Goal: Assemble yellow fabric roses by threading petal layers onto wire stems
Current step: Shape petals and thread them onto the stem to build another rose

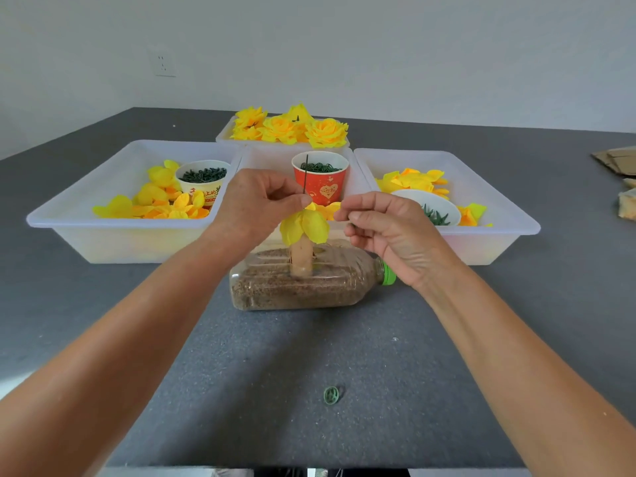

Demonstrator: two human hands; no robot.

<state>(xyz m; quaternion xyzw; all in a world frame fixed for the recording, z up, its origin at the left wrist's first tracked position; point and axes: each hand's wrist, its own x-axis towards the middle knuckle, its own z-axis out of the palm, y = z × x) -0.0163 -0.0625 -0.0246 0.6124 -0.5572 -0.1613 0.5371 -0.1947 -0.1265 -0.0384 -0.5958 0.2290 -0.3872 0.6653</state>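
From the head camera, the wire stem stands upright out of a tan tube sunk into a plastic bottle of brown grains lying on its side, a weighted base that should not budge. The left hand pinches the stem just above a yellow petal layer already threaded on and drooping over the tube. The right hand hovers just beside it, thumb and forefinger pressed together on something too small to make out. That fabric looks feather-light, limp and easy to crease, so I'd say take it near its centre hole, not by the floppy tips; the wire looks thin and springy, best steadied low. Room is tight behind: the red cup sits right behind the stem, with white trays of loose petals on either side and finished roses beyond. Toward the person the grey table lies open apart from one green ring.
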